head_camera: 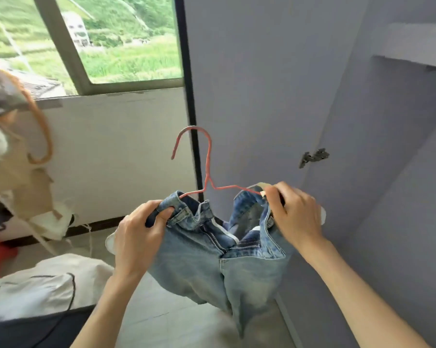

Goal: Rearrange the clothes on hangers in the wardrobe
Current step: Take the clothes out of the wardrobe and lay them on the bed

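Observation:
A pair of light blue jeans [207,267] hangs from a pink wire hanger [208,162], zip undone, legs trailing towards the floor. My left hand [139,229] grips the left end of the waistband over the hanger's arm. My right hand [294,212] pinches the right end of the waistband at the hanger's other arm. The hanger's hook points up in front of the open grey wardrobe door [262,84], hooked on nothing.
More clothes on an orange hanger [42,126] hang at the left edge. A white garment [36,285] lies on a dark surface at lower left. A window [106,41] sits behind. The wardrobe's shelf [412,59] and a door hinge [312,156] are at right.

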A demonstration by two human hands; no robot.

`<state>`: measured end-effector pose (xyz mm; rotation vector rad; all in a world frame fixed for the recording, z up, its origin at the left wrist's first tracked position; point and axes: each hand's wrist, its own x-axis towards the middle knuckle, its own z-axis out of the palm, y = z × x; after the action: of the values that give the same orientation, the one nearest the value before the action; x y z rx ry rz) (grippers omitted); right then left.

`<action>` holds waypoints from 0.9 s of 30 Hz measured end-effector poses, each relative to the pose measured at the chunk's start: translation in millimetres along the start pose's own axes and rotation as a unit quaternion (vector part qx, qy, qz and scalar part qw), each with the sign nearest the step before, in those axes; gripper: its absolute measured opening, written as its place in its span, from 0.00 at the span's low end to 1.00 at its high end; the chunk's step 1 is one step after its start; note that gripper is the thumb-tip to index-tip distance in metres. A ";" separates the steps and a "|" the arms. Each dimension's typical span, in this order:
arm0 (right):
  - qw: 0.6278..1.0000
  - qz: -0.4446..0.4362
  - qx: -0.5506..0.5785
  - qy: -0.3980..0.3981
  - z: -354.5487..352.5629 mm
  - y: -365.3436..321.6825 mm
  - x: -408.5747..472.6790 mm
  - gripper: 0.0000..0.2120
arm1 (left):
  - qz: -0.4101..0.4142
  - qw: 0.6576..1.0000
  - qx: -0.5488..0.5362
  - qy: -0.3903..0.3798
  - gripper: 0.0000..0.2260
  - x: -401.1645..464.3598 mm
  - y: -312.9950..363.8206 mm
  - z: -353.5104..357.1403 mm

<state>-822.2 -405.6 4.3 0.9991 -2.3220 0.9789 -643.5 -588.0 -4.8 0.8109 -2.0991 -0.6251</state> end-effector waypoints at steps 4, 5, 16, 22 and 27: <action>0.987 -0.109 0.101 -0.054 39.4 -56.7 6.5 0.20 | -0.084 0.994 0.033 0.065 0.04 -6.6 -45.1 -66.3; 0.985 -0.129 0.103 -0.054 49.6 -68.5 7.9 0.18 | -0.091 0.991 0.044 0.086 0.05 -8.0 -54.2 -82.5; 0.934 -0.265 0.241 0.012 157.7 -249.8 1.7 0.12 | -0.211 0.919 0.170 0.286 0.10 -76.1 -103.4 -243.4; 0.879 -0.323 0.347 -0.058 179.1 -334.2 -29.3 0.12 | -0.309 0.852 0.212 0.364 0.11 -132.3 -104.4 -287.8; 0.823 -0.359 0.434 -0.070 173.1 -406.8 -26.6 0.13 | -0.314 0.793 0.256 0.456 0.15 -147.2 -81.5 -326.1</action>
<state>-516.4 -722.5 51.4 2.1268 -1.2558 1.6414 -281.6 -587.9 55.5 1.7318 -1.0501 0.0929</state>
